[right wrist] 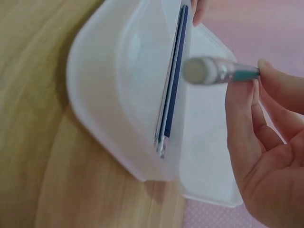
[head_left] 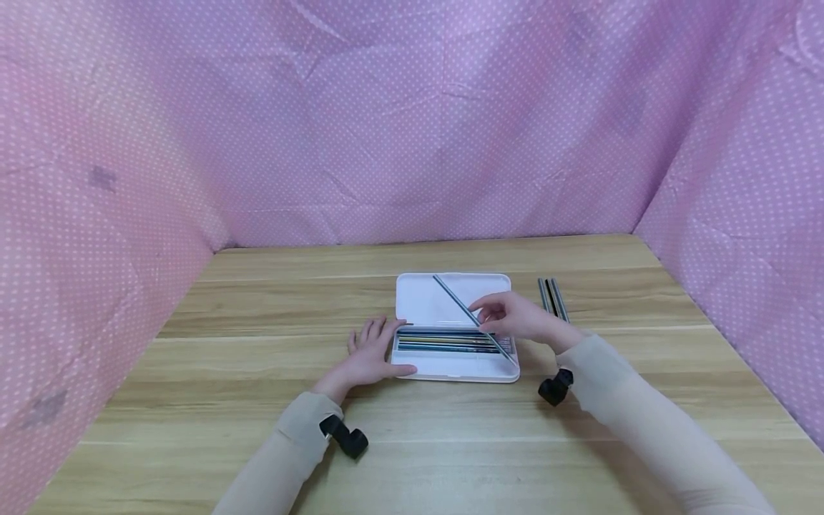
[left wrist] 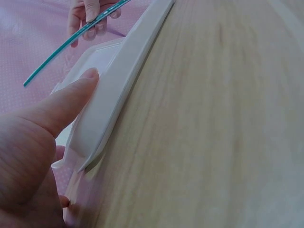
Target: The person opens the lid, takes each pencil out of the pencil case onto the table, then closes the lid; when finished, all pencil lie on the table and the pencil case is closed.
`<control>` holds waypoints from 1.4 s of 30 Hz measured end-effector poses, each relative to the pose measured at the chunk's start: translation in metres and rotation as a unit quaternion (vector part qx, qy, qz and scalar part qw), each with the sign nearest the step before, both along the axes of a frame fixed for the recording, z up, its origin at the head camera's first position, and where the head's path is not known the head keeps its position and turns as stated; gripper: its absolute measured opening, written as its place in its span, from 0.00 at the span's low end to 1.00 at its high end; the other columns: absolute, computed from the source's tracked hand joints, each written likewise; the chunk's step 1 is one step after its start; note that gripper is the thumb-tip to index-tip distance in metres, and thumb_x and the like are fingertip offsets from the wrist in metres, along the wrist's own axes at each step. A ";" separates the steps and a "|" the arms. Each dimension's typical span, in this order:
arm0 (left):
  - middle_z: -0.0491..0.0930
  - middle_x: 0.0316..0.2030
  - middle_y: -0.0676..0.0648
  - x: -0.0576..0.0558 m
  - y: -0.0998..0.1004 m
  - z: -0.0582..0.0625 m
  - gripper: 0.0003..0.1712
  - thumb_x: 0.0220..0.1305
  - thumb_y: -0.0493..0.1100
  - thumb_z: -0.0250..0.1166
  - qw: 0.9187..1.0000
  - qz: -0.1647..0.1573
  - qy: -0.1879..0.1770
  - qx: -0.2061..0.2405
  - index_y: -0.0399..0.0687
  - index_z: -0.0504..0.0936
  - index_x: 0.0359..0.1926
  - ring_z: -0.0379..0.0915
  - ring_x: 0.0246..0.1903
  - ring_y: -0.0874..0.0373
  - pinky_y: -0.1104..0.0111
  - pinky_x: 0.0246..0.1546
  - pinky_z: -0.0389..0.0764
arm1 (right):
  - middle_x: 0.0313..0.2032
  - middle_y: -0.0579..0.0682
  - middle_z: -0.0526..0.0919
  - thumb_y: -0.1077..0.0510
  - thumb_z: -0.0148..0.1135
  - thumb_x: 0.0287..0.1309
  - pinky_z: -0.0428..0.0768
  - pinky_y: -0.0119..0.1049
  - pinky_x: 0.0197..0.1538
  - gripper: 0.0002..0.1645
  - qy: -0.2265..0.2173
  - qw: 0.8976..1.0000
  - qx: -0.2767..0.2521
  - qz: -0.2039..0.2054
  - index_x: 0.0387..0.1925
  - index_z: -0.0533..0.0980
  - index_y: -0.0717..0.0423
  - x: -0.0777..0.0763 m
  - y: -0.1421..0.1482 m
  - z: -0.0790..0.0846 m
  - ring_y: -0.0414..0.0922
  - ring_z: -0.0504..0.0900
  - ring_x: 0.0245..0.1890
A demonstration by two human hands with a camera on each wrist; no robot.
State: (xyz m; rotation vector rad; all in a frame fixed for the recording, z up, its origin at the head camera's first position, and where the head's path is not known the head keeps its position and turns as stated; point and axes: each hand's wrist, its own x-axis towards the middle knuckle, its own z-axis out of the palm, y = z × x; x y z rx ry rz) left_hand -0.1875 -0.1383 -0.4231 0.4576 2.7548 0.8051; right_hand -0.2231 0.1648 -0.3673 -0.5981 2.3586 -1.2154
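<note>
A white pencil case lies opened out on the table, its lid folded back. Several pencils lie side by side in its tray. My right hand pinches one teal pencil between thumb and fingers, holding it slantwise over the case. The right wrist view shows the pencil's eraser end, turned toward that camera. At the case's left end is my left hand, fingers spread. Its thumb rests straight along the case's near side; its other fingers are partly hidden in the left wrist view.
A few more pencils lie on the wooden table to the right of the case, partly behind my right forearm. Pink dotted cloth hangs at the back and both sides. A small black camera is strapped to each wrist.
</note>
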 end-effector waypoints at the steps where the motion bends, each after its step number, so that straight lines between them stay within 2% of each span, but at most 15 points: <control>1: 0.44 0.72 0.36 0.000 0.000 0.000 0.50 0.50 0.64 0.69 1.000 0.000 0.000 0.000 0.62 0.56 0.70 0.33 0.71 0.36 0.37 0.62 0.29 | 0.38 0.54 0.78 0.63 0.61 0.59 0.81 0.38 0.36 0.25 -0.003 1.000 -0.005 -0.003 0.58 0.71 0.63 0.001 0.003 -0.001 0.43 0.76 0.34; 12: 0.44 0.72 0.35 0.000 0.000 -0.001 0.50 0.49 0.64 0.69 1.000 -0.002 0.001 0.003 0.61 0.55 0.70 0.33 0.71 0.36 0.36 0.62 0.30 | 0.42 0.57 0.79 0.60 0.61 0.60 0.81 0.39 0.38 0.29 -0.004 0.998 -0.020 -0.058 0.61 0.67 0.64 0.012 0.035 -0.009 0.44 0.77 0.37; 19: 0.43 0.73 0.36 0.000 0.001 0.000 0.51 0.50 0.65 0.69 1.000 0.002 -0.009 -0.003 0.63 0.54 0.71 0.31 0.71 0.37 0.37 0.63 0.28 | 0.45 0.62 0.76 0.61 0.59 0.61 0.81 0.35 0.39 0.30 -0.015 0.995 -0.058 -0.077 0.62 0.65 0.68 0.017 0.055 -0.013 0.41 0.78 0.38; 23: 0.43 0.73 0.36 0.000 0.001 0.001 0.51 0.50 0.65 0.69 1.000 0.003 -0.006 -0.002 0.63 0.54 0.70 0.31 0.71 0.37 0.36 0.63 0.28 | 0.46 0.64 0.75 0.63 0.57 0.62 0.81 0.33 0.41 0.31 -0.030 0.990 -0.093 -0.104 0.63 0.61 0.72 0.019 0.066 -0.014 0.38 0.78 0.39; 29: 0.42 0.73 0.37 0.000 0.001 0.001 0.51 0.50 0.65 0.68 1.000 0.004 -0.015 -0.003 0.64 0.53 0.71 0.30 0.72 0.38 0.37 0.63 0.28 | 0.42 0.49 0.74 0.63 0.56 0.62 0.79 0.30 0.43 0.34 -0.056 0.981 -0.116 -0.145 0.64 0.56 0.75 0.021 0.084 -0.016 0.33 0.77 0.39; 33: 0.42 0.73 0.36 0.001 0.002 0.003 0.51 0.50 0.64 0.69 1.000 0.005 -0.014 -0.003 0.63 0.54 0.71 0.30 0.72 0.37 0.37 0.63 0.28 | 0.39 0.42 0.73 0.63 0.56 0.63 0.79 0.27 0.42 0.32 -0.061 0.976 -0.128 -0.165 0.63 0.58 0.74 0.020 0.097 -0.016 0.31 0.76 0.38; 35: 0.41 0.73 0.36 0.001 0.002 0.004 0.50 0.50 0.64 0.69 1.000 0.007 -0.015 -0.002 0.63 0.54 0.71 0.29 0.72 0.37 0.37 0.63 0.27 | 0.38 0.40 0.74 0.64 0.57 0.62 0.79 0.26 0.42 0.26 -0.072 0.971 -0.147 -0.176 0.60 0.64 0.68 0.019 0.104 -0.017 0.30 0.76 0.37; 37: 0.41 0.73 0.36 0.002 0.002 0.005 0.50 0.50 0.63 0.69 1.000 0.007 -0.013 -0.002 0.63 0.54 0.71 0.29 0.72 0.37 0.37 0.63 0.27 | 0.37 0.39 0.76 0.65 0.58 0.62 0.79 0.25 0.42 0.19 -0.087 0.964 -0.173 -0.184 0.54 0.71 0.58 0.017 0.111 -0.018 0.31 0.77 0.37; 39: 0.41 0.73 0.36 0.002 0.002 0.005 0.50 0.50 0.63 0.69 1.000 0.007 -0.013 -0.004 0.63 0.54 0.71 0.29 0.72 0.37 0.37 0.63 0.27 | 0.36 0.38 0.78 0.65 0.58 0.61 0.79 0.25 0.42 0.16 -0.108 0.956 -0.195 -0.191 0.49 0.72 0.48 0.016 0.118 -0.019 0.32 0.79 0.37; 40: 0.41 0.73 0.36 0.002 0.002 0.005 0.50 0.50 0.63 0.69 1.000 0.007 -0.013 -0.005 0.63 0.54 0.71 0.29 0.72 0.37 0.37 0.63 0.27 | 0.36 0.38 0.79 0.65 0.59 0.61 0.79 0.26 0.42 0.16 -0.117 0.953 -0.202 -0.194 0.48 0.72 0.47 0.015 0.121 -0.019 0.32 0.79 0.37; 42: 0.41 0.73 0.36 0.002 0.002 0.005 0.50 0.50 0.63 0.69 1.000 0.007 -0.012 -0.005 0.63 0.54 0.71 0.29 0.72 0.37 0.37 0.63 0.28 | 0.35 0.37 0.80 0.65 0.58 0.61 0.80 0.27 0.43 0.18 -0.125 0.953 -0.194 -0.197 0.53 0.71 0.58 0.013 0.127 -0.020 0.32 0.80 0.37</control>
